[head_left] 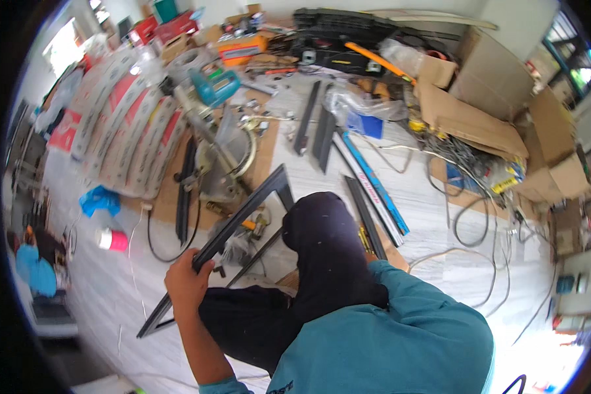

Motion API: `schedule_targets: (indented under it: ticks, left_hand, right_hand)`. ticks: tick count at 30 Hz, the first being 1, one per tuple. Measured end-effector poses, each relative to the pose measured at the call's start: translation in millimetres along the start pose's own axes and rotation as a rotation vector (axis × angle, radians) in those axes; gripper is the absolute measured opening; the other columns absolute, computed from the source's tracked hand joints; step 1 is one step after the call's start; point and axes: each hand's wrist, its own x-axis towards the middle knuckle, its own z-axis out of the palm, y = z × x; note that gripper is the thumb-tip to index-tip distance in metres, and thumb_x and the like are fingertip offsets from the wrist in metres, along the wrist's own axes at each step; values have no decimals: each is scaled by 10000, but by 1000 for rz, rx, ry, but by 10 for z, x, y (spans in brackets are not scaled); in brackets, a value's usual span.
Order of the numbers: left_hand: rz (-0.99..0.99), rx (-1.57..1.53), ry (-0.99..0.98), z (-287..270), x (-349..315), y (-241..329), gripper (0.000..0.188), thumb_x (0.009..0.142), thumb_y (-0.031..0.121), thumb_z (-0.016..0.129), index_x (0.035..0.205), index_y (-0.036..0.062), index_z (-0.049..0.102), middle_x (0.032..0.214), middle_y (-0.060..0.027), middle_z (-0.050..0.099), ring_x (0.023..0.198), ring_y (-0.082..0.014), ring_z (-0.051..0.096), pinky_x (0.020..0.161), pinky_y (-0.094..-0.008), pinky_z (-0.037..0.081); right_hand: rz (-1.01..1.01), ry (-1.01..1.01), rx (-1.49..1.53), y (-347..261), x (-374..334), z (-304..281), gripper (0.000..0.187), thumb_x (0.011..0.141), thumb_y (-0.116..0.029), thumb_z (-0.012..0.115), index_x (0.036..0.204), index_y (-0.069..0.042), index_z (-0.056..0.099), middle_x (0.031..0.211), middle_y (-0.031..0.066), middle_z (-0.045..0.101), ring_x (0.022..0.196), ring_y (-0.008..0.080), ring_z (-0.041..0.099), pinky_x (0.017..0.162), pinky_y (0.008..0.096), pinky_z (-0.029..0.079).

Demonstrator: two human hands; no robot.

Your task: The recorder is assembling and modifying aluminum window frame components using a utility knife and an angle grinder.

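Note:
My left hand (189, 281) is closed round one long bar of a dark grey metal frame (246, 211). This frame leans at a slant across my bent legs, with one corner up by my knee and another low at the left. Down past my right knee reaches my right arm; only a sliver of my right hand (372, 257) shows, its fingers hidden. Close to that hand are a small yellow object (363, 238), too partly covered to name, and a dark metal bar (366, 213) on the floor.
A miter saw (226, 154) with a teal motor stands ahead on the left, beside stacked white-and-red sacks (121, 125). Blue-edged strips (377, 184) and dark profiles (323, 139) lie ahead. Cardboard boxes (473, 115) and loose cables (486, 217) spread over the right.

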Motion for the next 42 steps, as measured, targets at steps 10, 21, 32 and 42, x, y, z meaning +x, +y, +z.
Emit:
schedule_targets:
  ticks: [10,21,32,42]
  left_hand:
    - [-28,39,1,93,69,-73,370,774,316,796,1034,84,674,846,-132,716,823,-364,686,730,-451,513]
    - [-8,-18,-11,116,102,-11,341,766,298,794,1002,76,684,802,-144,701,779,-376,678,709,-453,510]
    - [9,38,-55,13,312,-68,361,782,394,774,947,78,720,697,-153,657,688,-368,648,643,-438,496]
    - [-98,91,-47,-374,204,-59,371,805,404,766,1022,105,728,610,-134,623,600,-328,643,596,-411,490]
  right_hand:
    - [-21,11,96,-367,-443,-605,514,814,-340,647,1280,-123,635,1279,193,633,1218,367,582,1068,441,439]
    - [-266,342,730,-1614,-524,-1682,376,853,-372,699,1100,-88,705,1059,152,719,1011,285,687,890,374,536]
    - [-804,733,793,-2525,-1704,-2272,256,853,-105,750,1070,-14,650,956,96,670,825,193,645,732,311,510]
    - [-820,702,635,-2691,-1619,-2166,210,895,-124,704,1057,-2,649,901,88,629,760,157,589,697,287,476]
